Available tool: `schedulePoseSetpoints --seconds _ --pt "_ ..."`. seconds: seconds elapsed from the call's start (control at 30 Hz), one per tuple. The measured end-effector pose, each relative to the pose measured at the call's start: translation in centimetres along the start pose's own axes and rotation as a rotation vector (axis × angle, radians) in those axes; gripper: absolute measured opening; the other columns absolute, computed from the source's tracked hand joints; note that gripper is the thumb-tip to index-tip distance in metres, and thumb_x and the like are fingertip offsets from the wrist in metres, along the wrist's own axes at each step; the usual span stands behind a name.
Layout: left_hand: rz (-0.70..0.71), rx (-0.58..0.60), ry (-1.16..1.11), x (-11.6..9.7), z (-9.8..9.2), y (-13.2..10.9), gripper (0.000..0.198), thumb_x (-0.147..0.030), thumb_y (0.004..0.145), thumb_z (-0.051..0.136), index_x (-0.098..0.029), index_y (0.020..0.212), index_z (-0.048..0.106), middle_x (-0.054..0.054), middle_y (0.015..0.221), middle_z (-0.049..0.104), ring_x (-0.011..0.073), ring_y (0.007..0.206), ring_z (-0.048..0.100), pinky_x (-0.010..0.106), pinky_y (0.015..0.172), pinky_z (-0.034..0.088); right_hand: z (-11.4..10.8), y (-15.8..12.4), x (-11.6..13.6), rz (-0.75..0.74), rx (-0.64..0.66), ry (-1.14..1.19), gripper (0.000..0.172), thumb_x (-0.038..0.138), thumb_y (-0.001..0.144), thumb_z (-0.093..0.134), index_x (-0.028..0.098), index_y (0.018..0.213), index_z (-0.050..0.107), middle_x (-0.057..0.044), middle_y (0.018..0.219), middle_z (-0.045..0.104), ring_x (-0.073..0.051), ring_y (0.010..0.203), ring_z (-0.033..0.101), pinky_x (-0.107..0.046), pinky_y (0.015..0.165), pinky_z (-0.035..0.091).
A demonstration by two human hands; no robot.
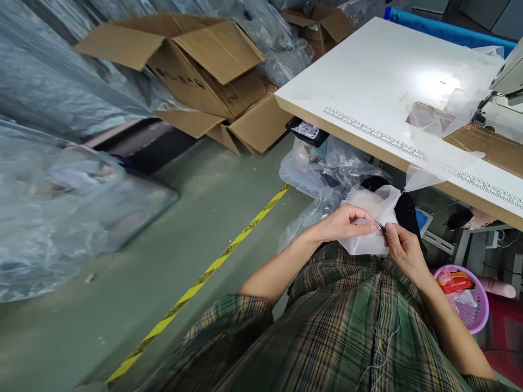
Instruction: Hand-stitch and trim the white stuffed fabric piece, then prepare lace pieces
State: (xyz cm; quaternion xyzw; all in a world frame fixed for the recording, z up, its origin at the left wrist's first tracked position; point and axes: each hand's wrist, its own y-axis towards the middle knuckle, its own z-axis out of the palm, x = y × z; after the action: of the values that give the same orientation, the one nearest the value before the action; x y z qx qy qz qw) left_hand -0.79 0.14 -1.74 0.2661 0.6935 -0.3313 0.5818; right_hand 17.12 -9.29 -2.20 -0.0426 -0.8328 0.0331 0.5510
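Observation:
Sheer white fabric (363,247) lies bunched over my lap, below the front edge of the sewing table. My left hand (356,220) pinches this fabric between thumb and fingers. Close beside it, my right hand (402,245) is closed around a small dark tool, probably thread snips (382,227), whose tip meets the fabric at my left fingertips. A strip of the same sheer material (425,177) hangs over the table edge just above my hands. Loose threads (379,337) trail down my plaid shirt.
A white sewing table (368,71) with a printed ruler edge and a sewing machine (510,76) stands at the right. Open cardboard boxes (212,71) and plastic-wrapped bundles (61,218) lie left. A purple basket (482,310) sits low right.

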Motion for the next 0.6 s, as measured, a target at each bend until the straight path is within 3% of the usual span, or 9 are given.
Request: schedulePoseSetpoints --seconds 0.27,0.5,0.6 --pt "-0.028 -0.071 -0.103 -0.29 0.21 -0.14 0.025 -0.038 0.077 0.074 -0.013 0.081 0.074 0.005 0.083 0.075 0.0144 0.077 0.065 0.024 0.071 0.049 0.15 -0.11 0.17 -0.021 -0.088 -0.060 0.056 0.066 0.094 0.037 0.020 0.073 0.061 0.002 0.056 0.050 -0.012 0.051 0.040 -0.026 0.049 0.030" --pt "-0.024 -0.024 -0.049 -0.57 0.19 -0.10 0.020 -0.033 0.078 0.071 -0.014 0.082 0.074 0.003 0.082 0.074 0.0141 0.078 0.065 0.023 0.071 0.049 0.33 -0.23 0.26 -0.022 -0.107 -0.122 0.048 0.060 0.093 0.041 0.022 0.067 0.055 0.005 0.052 0.042 -0.011 0.048 0.033 -0.026 0.049 0.027" --pt "0.015 0.003 0.003 -0.69 0.32 -0.08 0.019 -0.032 0.081 0.069 -0.014 0.084 0.074 0.004 0.086 0.075 0.0141 0.080 0.065 0.024 0.074 0.049 0.50 -0.24 0.07 -0.011 -0.107 -0.019 0.046 0.061 0.093 0.042 0.022 0.076 0.059 0.003 0.059 0.047 -0.012 0.052 0.038 -0.026 0.051 0.031"
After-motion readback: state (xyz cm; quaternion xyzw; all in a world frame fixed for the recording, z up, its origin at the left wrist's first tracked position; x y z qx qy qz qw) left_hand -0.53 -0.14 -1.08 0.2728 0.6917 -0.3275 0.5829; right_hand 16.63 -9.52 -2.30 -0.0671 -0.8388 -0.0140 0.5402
